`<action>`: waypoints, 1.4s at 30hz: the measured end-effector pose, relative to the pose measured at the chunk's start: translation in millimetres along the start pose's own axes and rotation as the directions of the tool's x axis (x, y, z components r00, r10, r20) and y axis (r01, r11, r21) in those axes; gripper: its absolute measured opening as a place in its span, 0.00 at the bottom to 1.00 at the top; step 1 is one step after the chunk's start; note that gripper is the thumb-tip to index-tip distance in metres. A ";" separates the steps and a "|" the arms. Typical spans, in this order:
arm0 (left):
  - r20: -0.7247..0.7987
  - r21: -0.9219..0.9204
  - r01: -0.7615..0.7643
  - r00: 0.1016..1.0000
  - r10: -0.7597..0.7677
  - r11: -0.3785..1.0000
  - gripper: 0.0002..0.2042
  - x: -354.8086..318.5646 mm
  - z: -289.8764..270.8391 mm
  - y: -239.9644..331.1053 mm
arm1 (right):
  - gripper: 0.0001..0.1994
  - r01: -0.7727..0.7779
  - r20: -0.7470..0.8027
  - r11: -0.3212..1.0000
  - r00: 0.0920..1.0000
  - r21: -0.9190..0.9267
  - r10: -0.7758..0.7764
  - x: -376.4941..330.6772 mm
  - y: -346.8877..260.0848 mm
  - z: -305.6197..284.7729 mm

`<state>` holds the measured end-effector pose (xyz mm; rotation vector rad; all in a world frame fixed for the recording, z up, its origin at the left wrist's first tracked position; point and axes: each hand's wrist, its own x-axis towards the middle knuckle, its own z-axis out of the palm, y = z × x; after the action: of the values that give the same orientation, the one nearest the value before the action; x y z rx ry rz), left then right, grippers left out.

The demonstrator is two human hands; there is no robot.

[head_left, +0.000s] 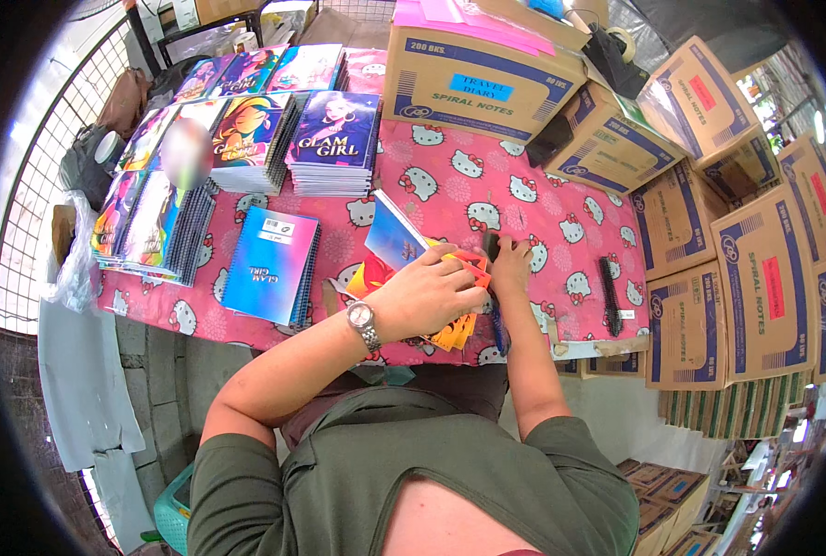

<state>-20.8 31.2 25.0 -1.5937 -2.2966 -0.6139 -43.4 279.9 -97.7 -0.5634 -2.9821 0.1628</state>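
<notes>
My left hand [436,295], with a silver watch on its wrist, bends its fingers over a notebook with a blue and pink cover [399,232]. Part of that cover is lifted and tilted, and orange and yellow printed sheets [455,332] stick out beneath the hand. At the notebook's right edge my right hand [512,264] is closed beside a dark object [492,245]; what its fingers hold is partly hidden. To the left lies a spiral notebook [272,264] with a blue-pink cover and a white label.
Stacks of spiral notebooks [334,144] with illustrated covers fill the table's far left. A black spiral coil [609,296] lies at the right on the pink patterned tablecloth [432,199]. Cardboard cartons [482,83] stand at the back, with more cartons [765,278] piled along the right.
</notes>
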 end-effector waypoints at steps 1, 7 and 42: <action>0.013 -0.031 0.031 0.999 -0.031 0.999 0.13 -2.6 -3.1 0.2 | 0.30 0.026 -0.031 0.997 0.999 -0.066 -0.028 -1.4 -0.6 0.1; -0.035 0.029 0.292 0.956 -0.291 0.956 0.19 -10.8 -17.7 -3.5 | 0.25 -0.185 0.239 0.227 0.941 0.956 -0.239 -5.6 23.4 -52.2; 0.032 -0.084 0.276 0.961 -0.275 0.957 0.18 -9.7 -24.2 -36.8 | 0.21 -0.155 0.052 -0.052 0.600 0.987 -0.799 -40.6 -30.9 -154.0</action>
<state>-52.1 0.3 34.9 -1.3285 -2.5630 -0.7758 1.6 249.6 55.2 0.7516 -2.1733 2.6390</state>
